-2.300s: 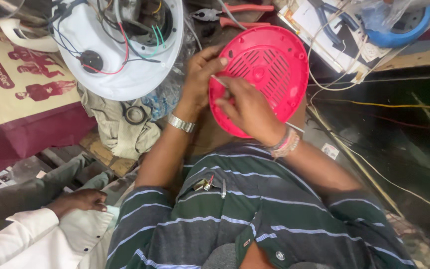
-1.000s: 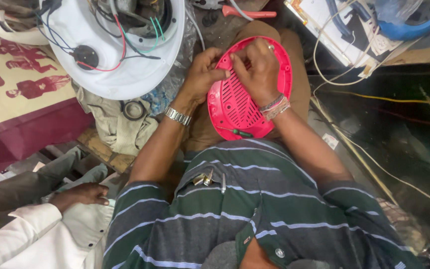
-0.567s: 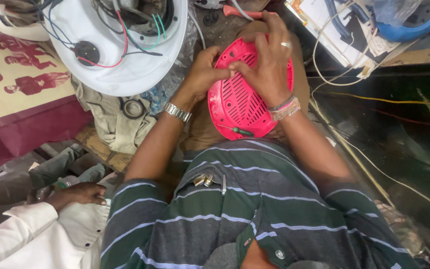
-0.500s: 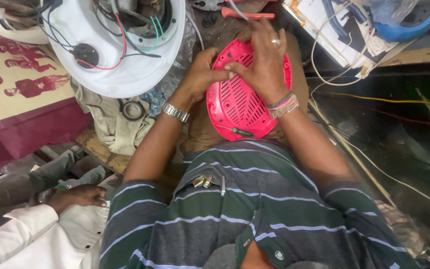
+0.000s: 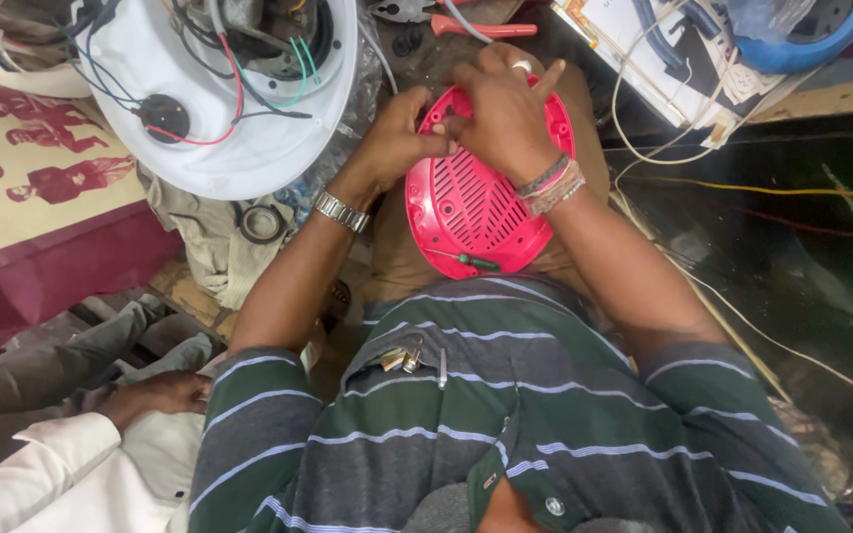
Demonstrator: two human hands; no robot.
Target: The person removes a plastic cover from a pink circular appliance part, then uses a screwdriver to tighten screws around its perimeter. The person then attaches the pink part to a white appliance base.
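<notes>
Pink vented cover (image 5: pixel 476 212) rests on the person's lap, below the white appliance housing (image 5: pixel 219 99). Left hand (image 5: pixel 397 138) holds the cover's upper left rim, grip pressed together on it. Right hand (image 5: pixel 505 114) lies over the top, fingers pinching there. A small green-handled screwdriver (image 5: pixel 466 260) lies on the cover's lower edge.
</notes>
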